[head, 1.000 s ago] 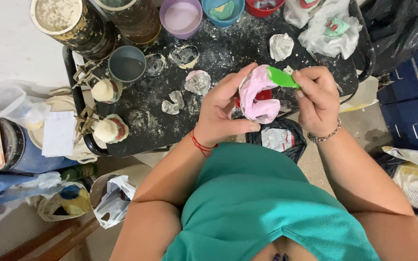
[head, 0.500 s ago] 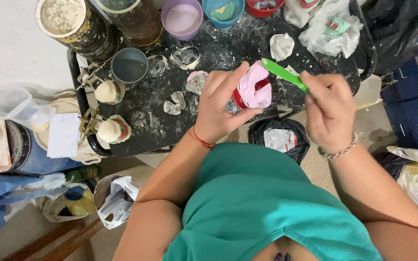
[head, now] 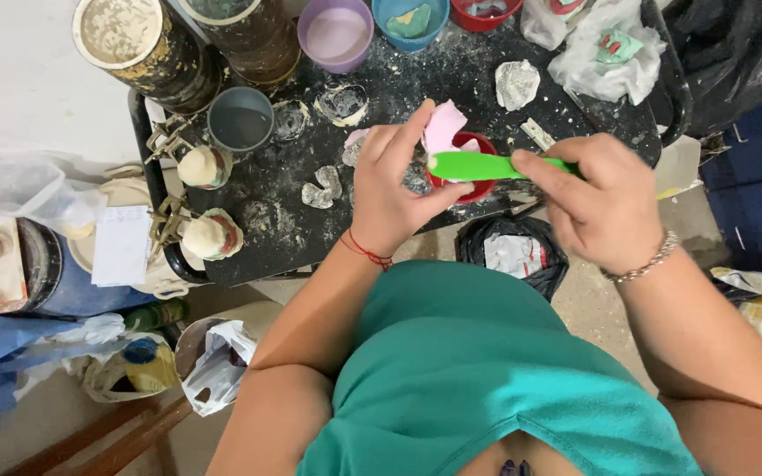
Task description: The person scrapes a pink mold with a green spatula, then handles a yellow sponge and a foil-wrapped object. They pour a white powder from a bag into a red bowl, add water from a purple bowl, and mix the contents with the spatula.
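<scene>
Toward the upper left of the frame, dusty canisters (head: pixel 147 48) and a grey cup (head: pixel 240 119) stand on the speckled black table (head: pixel 266 234), beside two plaster casts (head: pixel 205 167). At centre, the left hand (head: pixel 390 189) has its fingers closed around a pink mould (head: pixel 444 128) above a small red bowl (head: pixel 462 167). Right of it, the right hand (head: pixel 597 207) grips a green spatula (head: pixel 478 165), blade at the mould. Judging by this, mixing or filling looks underway, not finished.

We see a glossy green plastic spatula (head: pixel 487 165) over a smooth red bowl (head: pixel 462 181). The black tray (head: pixel 416 70) looks matt, dusted with rough white plaster.
</scene>
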